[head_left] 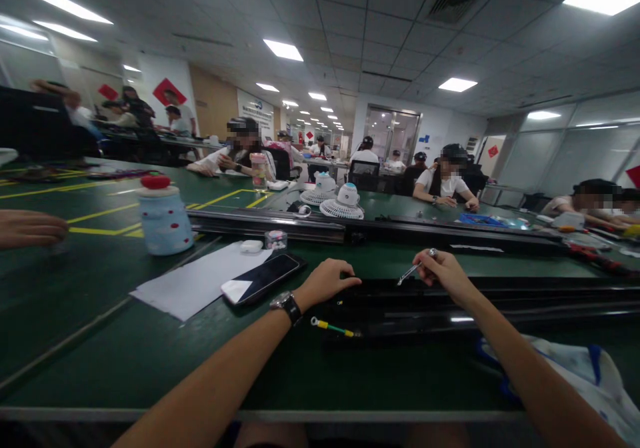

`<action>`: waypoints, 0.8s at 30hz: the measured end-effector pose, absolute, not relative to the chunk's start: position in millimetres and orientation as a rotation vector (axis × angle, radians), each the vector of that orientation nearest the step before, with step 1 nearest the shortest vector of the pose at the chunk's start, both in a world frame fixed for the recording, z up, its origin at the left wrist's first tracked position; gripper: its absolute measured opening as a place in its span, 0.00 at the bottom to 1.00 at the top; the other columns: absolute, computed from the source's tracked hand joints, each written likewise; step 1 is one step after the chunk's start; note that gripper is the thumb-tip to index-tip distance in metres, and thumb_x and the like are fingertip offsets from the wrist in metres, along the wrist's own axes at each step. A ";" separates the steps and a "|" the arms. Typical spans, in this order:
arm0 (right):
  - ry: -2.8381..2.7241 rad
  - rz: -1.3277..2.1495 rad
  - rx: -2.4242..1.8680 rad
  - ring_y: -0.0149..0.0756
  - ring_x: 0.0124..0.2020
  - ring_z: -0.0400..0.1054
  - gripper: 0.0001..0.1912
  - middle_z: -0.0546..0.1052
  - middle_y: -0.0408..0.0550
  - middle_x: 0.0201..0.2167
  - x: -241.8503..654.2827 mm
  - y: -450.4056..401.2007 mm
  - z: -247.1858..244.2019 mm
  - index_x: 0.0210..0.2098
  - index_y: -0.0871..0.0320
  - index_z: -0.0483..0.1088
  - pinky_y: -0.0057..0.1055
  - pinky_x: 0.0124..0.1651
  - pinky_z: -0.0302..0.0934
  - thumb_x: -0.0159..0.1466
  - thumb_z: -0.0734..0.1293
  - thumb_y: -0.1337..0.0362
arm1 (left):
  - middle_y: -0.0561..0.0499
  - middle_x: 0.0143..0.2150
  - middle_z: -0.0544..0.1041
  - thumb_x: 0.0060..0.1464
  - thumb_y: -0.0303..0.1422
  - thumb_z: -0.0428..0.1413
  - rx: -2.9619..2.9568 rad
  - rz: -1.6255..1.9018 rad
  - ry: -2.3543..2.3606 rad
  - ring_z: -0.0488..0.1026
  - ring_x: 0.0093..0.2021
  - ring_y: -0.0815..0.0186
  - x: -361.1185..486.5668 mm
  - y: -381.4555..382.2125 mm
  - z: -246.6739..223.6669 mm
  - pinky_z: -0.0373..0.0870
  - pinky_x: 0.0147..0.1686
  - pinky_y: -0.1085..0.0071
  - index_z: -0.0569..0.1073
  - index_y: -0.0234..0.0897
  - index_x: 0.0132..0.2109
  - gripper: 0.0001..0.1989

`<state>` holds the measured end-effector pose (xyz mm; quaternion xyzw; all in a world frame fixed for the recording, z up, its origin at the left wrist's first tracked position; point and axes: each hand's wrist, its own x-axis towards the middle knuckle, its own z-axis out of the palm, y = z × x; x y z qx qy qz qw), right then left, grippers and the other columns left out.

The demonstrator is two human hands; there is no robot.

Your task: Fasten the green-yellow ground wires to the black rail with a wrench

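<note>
My left hand [331, 279] is at the near-left end of a long black rail [540, 290], its fingers curled onto it. In my right hand [443, 273] is a slim silver wrench [409, 275] with a round head, its other end pointing down-left at the rail. A green-and-yellow wire [336, 329] with a ring terminal sticks out from the end of a second black rail [420, 325] lying nearer to me. A small yellow-sleeved terminal [340, 303] shows just below my left hand. The fingertips of my left hand are partly hidden against the dark rail.
A phone [265, 278], white paper [195, 285] and earbud case [251, 246] lie left of my hands. Beyond stand a blue cup [165, 218] and white fans [343, 203]. A white-and-blue glove [575, 368] lies right. Another person's hand [30, 229] is at far left.
</note>
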<state>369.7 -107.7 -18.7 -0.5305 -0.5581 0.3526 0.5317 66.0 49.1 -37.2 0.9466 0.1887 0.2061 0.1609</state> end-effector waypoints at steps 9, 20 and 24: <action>-1.404 0.842 -1.351 0.35 0.39 0.75 0.16 0.77 0.49 0.45 359.2 -108.5 -19.9 0.51 0.60 0.72 0.36 0.40 0.73 0.72 0.67 0.55 | 0.46 0.47 0.77 0.69 0.39 0.57 2.671 0.540 0.443 0.77 0.45 0.61 63.9 50.4 -40.5 0.77 0.47 0.59 0.75 0.32 0.49 0.13; -1.464 0.852 -1.377 0.34 0.37 0.74 0.16 0.77 0.48 0.43 352.8 -106.1 -21.3 0.51 0.60 0.72 0.35 0.39 0.73 0.72 0.67 0.54 | 0.45 0.50 0.77 0.69 0.38 0.57 2.657 0.565 0.405 0.76 0.49 0.59 63.4 48.7 -41.9 0.75 0.51 0.55 0.75 0.33 0.51 0.12; -1.482 0.824 -1.390 0.35 0.39 0.75 0.16 0.77 0.49 0.45 352.2 -107.1 -19.4 0.52 0.60 0.71 0.36 0.41 0.73 0.72 0.66 0.54 | 0.45 0.51 0.77 0.69 0.38 0.57 2.657 0.583 0.372 0.76 0.51 0.57 63.9 47.0 -40.9 0.74 0.54 0.53 0.75 0.33 0.52 0.13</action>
